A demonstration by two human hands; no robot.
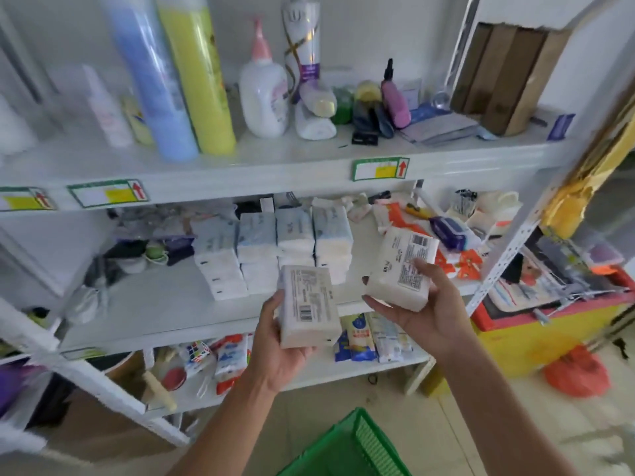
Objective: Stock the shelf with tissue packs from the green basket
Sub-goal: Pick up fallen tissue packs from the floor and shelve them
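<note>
White packs fill both hands: left hand grips one, right hand another. Right is nearer the shelf's stacked row, its pack's long axis pointing inward.

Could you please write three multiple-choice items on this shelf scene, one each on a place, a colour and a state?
1. Where do the stacked tissue packs stand?
A. on the top shelf
B. on the middle shelf
C. on the floor

2. What colour is the basket at the bottom of the view?
A. green
B. red
C. blue

3. What is the left hand doing?
A. hanging empty
B. holding a tissue pack
C. gripping a bottle

Answers:
1 B: the stack sits on the middle shelf, below the shelf of bottles.
2 A: its mesh wall is bright green.
3 B: the left hand is closed on a tissue pack, label side up, as the right hand is on another tissue pack.
</note>
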